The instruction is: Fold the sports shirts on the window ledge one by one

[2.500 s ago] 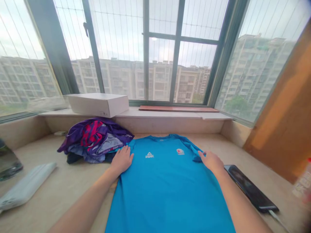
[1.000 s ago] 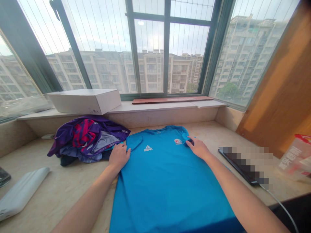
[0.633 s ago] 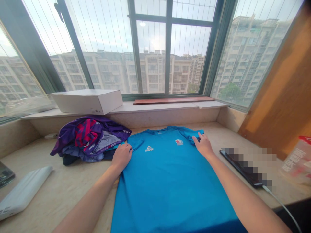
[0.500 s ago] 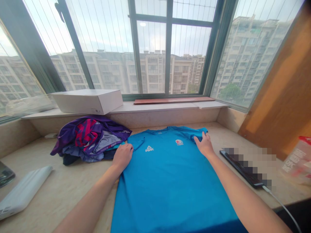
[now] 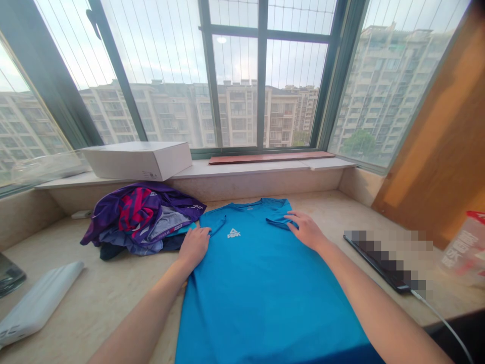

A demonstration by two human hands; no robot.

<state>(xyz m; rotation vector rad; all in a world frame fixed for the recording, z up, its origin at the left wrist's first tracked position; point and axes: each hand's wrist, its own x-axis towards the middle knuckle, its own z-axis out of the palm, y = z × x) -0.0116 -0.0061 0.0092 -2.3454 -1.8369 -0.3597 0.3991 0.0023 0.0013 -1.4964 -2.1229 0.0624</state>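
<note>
A blue T-shirt lies front up on the stone-topped surface, with a white PEAK logo on its chest. Both sleeves are folded inward over the front. My left hand rests at the shirt's left edge beside the folded sleeve, its fingers laid on the fabric. Over at the right shoulder, my right hand touches the folded right sleeve, fingers stretched and apart. That sleeve covers the round chest emblem.
A heap of purple, red and grey clothes sits left of the shirt. Behind it, a white box stands on the sill. A phone on a cable lies right, near a plastic cup. A white power bank lies left.
My right hand has moved left and folded the right sleeve inward, over the emblem; its grip on the sleeve has loosened. My left hand has barely moved.
</note>
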